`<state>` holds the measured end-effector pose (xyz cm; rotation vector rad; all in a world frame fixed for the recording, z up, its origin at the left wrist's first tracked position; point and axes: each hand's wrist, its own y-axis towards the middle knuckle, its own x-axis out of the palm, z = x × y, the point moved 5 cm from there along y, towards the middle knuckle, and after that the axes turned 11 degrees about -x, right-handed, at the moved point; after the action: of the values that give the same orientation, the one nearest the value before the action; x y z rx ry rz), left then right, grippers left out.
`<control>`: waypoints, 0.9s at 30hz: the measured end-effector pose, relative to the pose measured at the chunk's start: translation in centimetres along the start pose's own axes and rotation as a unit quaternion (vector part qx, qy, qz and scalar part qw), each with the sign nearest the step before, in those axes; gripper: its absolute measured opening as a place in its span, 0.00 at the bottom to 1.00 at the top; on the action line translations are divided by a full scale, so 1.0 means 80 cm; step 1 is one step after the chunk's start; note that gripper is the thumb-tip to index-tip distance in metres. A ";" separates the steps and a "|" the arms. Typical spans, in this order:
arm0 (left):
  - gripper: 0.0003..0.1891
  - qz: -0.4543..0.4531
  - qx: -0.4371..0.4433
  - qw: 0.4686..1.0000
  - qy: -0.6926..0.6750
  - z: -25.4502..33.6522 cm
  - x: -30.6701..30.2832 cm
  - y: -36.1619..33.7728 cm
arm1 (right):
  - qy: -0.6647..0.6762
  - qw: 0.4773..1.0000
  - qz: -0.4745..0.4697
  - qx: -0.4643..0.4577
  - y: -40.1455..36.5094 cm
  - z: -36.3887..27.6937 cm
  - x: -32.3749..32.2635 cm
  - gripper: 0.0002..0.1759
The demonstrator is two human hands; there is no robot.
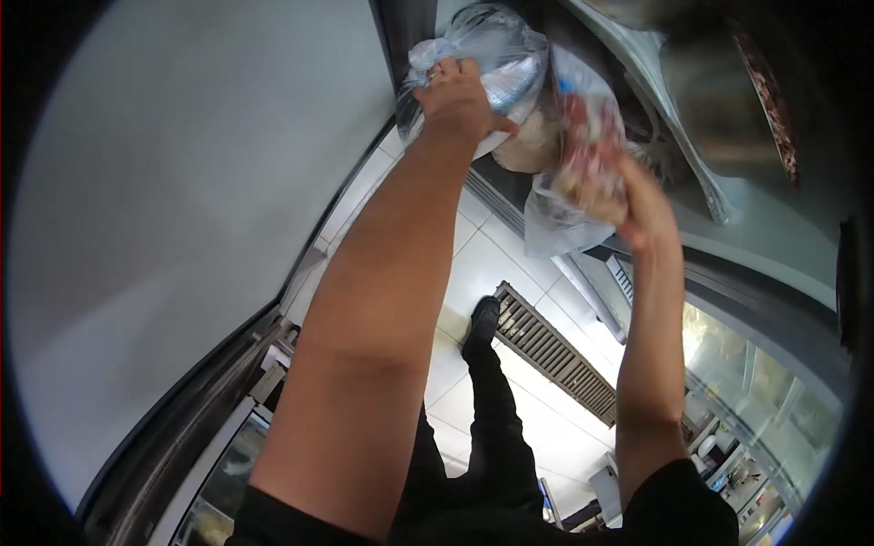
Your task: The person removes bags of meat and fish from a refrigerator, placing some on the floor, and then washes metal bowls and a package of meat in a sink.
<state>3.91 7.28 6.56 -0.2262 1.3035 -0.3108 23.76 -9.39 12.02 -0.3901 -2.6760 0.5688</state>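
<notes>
My bare forearms reach up from black sleeves [678, 505], with a broad pale panel [182, 200] beside the left one. My left hand [457, 102] lies on a clear plastic bag [496, 41] with something silvery inside; the fingers bend over the plastic, close to one another, a ring on one of them, and the thumb stands well out to the side. I can't tell whether they pinch the film or only press on it. My right hand [642, 205] is curled around a bag of red and pale contents [587, 114]; it is blurred, so what fills it is unclear to me. A beige bundle [531, 144] sits between the two bags, and whitish plastic [553, 223] hangs below. Farther down, my dark shoe [483, 318] stands on white floor tiles [569, 446], next to a slatted floor grate [560, 355].
</notes>
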 end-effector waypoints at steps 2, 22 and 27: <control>0.65 0.011 0.004 1.000 0.000 0.001 0.001 0.000 | -0.091 0.993 0.042 -0.059 -0.069 0.009 0.006 0.32; 0.68 -0.011 0.008 1.000 0.027 0.005 -0.001 -0.002 | -0.299 0.915 -0.084 0.258 -0.264 0.472 -0.179 0.41; 0.67 0.024 0.013 0.998 0.058 0.007 0.005 0.010 | -0.531 0.799 -0.025 0.282 -0.259 0.608 -0.331 0.40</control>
<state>4.65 7.86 6.06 -0.1571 1.4162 -0.3026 23.34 -52.83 -28.15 0.2918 -3.2002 1.9780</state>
